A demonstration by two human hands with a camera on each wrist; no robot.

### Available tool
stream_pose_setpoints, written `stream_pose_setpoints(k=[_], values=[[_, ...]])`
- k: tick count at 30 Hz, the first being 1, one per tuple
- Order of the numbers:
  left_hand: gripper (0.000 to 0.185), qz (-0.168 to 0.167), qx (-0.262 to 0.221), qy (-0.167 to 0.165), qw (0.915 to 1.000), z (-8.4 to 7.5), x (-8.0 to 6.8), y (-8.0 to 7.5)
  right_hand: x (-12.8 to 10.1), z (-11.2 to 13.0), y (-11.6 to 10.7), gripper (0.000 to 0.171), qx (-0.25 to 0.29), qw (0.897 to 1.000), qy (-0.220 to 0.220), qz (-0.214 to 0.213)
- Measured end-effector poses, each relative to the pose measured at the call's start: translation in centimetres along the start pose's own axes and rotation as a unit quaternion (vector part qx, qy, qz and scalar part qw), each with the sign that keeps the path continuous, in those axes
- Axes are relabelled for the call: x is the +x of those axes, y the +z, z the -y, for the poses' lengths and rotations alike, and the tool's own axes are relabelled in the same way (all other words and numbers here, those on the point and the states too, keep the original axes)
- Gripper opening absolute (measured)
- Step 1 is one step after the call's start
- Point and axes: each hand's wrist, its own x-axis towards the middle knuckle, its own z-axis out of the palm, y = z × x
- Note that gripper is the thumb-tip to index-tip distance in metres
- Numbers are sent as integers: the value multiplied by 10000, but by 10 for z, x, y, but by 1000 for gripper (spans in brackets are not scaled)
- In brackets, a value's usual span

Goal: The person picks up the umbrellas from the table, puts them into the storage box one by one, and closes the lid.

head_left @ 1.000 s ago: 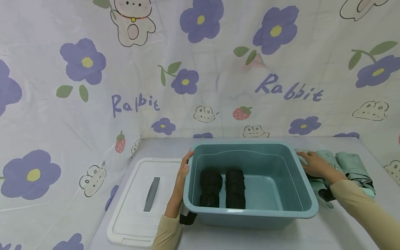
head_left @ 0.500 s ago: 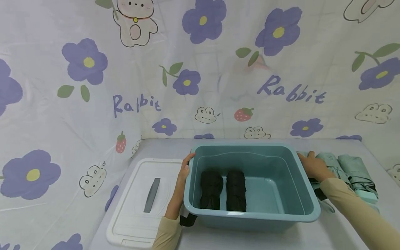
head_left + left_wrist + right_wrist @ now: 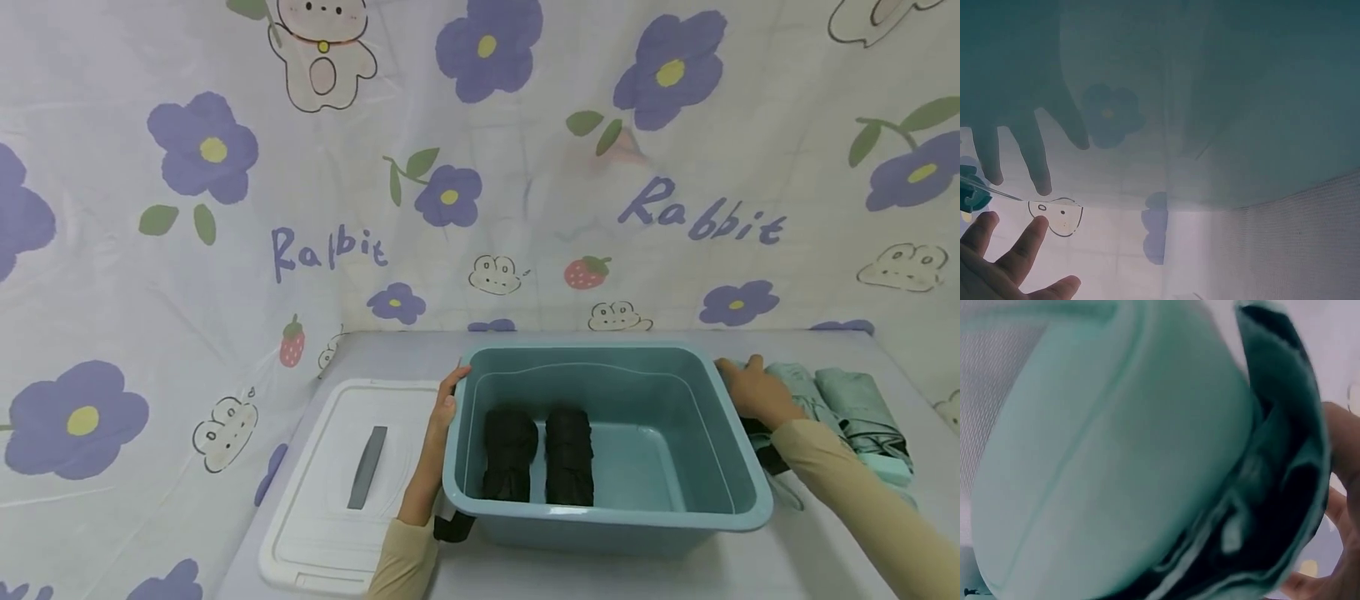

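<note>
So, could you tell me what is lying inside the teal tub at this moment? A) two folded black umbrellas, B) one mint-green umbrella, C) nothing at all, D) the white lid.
A: the head view shows two folded black umbrellas lying side by side on the floor of the teal tub, while the mint-green umbrellas and the white lid lie outside it on the table.

Bin's [image 3: 738,492] right half beside 2 umbrellas [image 3: 538,454]
</note>
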Motion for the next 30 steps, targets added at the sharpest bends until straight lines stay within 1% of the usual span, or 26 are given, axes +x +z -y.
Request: stream_pose_setpoints(k=[1, 2, 3, 4, 6, 8, 11, 13, 16, 23, 30], values=[[57, 6, -45, 14, 10000, -1, 0, 0, 1, 0, -2, 65, 65, 10000, 25, 5], [56, -71, -69, -406, 9991, -17, -1, 4, 1, 0, -3, 68, 154, 9999, 64, 11], [53, -149, -112, -842, 9963, -58, 2, 15, 1, 0, -5, 70, 207, 9998, 79, 5], [52, -189, -155, -1095, 9937, -82, 6, 21, 1, -1, -7, 71, 248, 9996, 99, -13], [46, -195, -178, -1243, 9919, -96, 10, 24, 1, -2, -10, 72, 288, 9995, 82, -47], [45, -202, -171, -1332, 9907, -106, 12, 26, 1, -2, -14, 72, 362, 9993, 29, -26], [46, -202, -64, -1325, 9910, -108, 13, 27, 0, -3, -21, 71, 463, 9989, -111, 20], [47, -234, -52, -1317, 9910, -106, 11, 27, -1, -3, -27, 70, 564, 9982, -217, 35], [47, -255, -72, -1328, 9908, -106, 10, 27, -2, -5, -34, 69, 553, 9978, -355, -23], [47, -235, -194, -1284, 9913, -102, 7, 27, -7, -8, -46, 69, 428, 9985, -341, 51], [47, -241, -144, -1381, 9900, -103, 8, 27, -13, -2, -58, 67, 399, 9984, -405, 44]])
